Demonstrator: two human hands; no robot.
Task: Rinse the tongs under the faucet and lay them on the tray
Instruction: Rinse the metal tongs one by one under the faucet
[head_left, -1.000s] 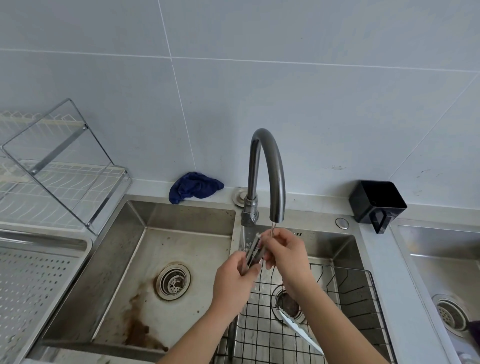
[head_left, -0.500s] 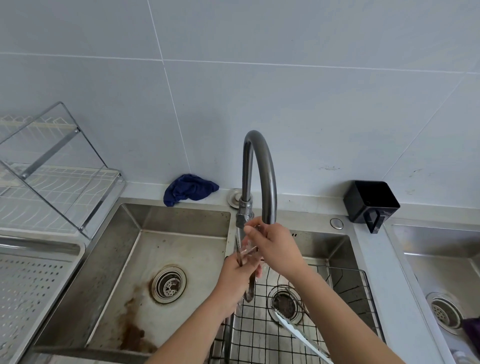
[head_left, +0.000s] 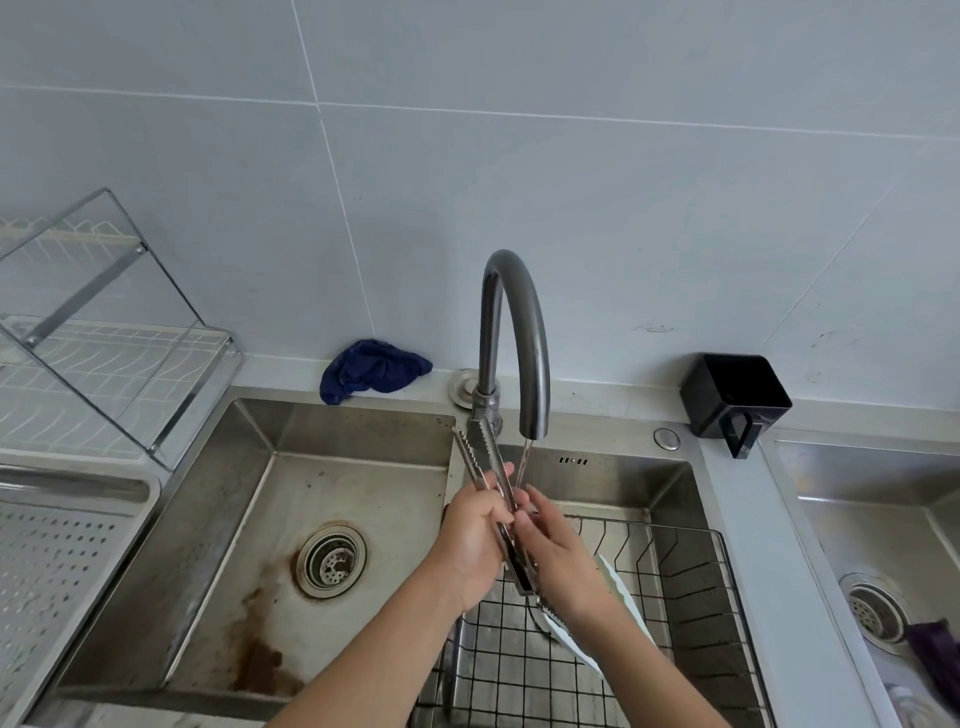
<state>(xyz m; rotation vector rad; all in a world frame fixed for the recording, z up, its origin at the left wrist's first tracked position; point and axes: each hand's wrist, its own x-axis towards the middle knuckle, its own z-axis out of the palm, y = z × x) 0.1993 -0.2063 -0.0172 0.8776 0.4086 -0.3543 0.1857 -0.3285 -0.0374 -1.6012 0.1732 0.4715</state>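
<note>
Metal tongs (head_left: 480, 452) with serrated tips point up and away, just left of the thin water stream falling from the dark curved faucet (head_left: 514, 332). My left hand (head_left: 470, 545) grips their middle from the left. My right hand (head_left: 558, 556) presses against the lower handle from the right, fingers around it. The perforated steel tray (head_left: 57, 561) lies at the far left, beside the left sink basin (head_left: 322, 499).
A black wire basket (head_left: 675, 582) sits in the middle basin under my hands, with a white utensil in it. A blue cloth (head_left: 371, 371) and a black cup (head_left: 735, 397) rest on the back ledge. A glass-fronted dish rack (head_left: 109, 338) stands at left.
The tongs have been turned tips-up and raised toward the faucet base; my right hand has slid down from the spout to the tongs' lower handle.
</note>
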